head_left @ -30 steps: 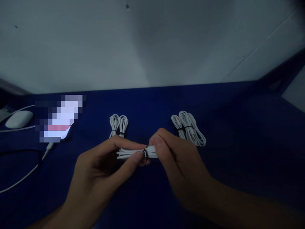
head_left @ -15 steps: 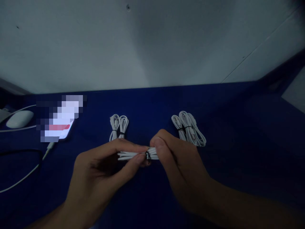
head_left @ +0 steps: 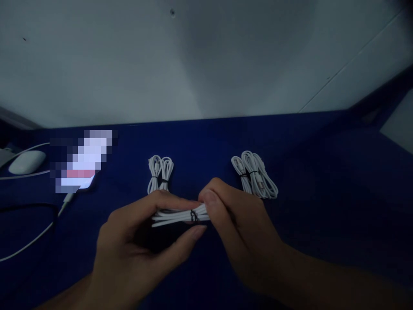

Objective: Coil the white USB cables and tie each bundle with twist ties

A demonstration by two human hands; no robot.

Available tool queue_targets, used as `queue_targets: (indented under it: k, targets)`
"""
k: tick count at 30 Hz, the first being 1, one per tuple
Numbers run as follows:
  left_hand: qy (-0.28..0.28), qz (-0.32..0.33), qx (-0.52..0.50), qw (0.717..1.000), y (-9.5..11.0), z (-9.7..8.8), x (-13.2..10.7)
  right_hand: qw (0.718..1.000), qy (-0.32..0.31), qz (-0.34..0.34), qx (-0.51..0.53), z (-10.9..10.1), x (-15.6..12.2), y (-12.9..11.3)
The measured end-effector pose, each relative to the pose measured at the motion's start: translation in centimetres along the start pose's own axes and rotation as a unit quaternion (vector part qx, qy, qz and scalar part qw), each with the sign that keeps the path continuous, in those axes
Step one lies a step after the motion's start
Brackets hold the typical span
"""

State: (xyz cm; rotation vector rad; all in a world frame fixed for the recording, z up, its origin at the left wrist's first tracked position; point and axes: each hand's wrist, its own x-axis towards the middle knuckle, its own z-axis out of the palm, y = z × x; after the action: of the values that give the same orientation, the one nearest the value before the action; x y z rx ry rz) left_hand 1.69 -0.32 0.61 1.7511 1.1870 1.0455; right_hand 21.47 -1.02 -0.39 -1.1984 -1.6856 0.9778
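Both hands are working a coiled white cable [head_left: 176,215] just above the blue table [head_left: 322,181], at the centre of the view. The left hand [head_left: 135,245] is cupping the coil from below and from 9 o'clock, fingers curled narrowly around its loops, thumb lying along the underside. The right hand [head_left: 240,219] is pinching the 3 o'clock end of the coil, thumb and forefinger closed right beside the black tie [head_left: 194,216] that is wrapping the middle.

Step in hand, as judged: the tie is being handled, either tightened or loosened; the fingers are hiding which. The next move is calling for a steady grip from the left hand so the loops are not springing apart, and fine fingertip work on the tie by the right.

Two more tied bundles are lying on the table: one bundle [head_left: 160,173] at 11 o'clock from the hands, a larger bundle [head_left: 254,174] at 1 o'clock. Far out at 9 o'clock, a mouse [head_left: 26,162] and a lit phone [head_left: 82,165] with a charging lead [head_left: 35,232] are sitting well apart from the work.
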Motion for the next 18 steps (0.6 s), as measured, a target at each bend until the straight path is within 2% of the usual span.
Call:
queue_targets:
  k: [6,18]
  targets:
    - [-0.002,0.013,0.024,1.0,0.09,-0.02,-0.16,1.0,-0.008,-0.005,0.013,-0.24,0.1,0.19]
    - [0.011,0.039,-0.012,0.999,0.47,0.07,0.07,1.0,-0.005,-0.013,0.013,-0.58,0.59,0.06]
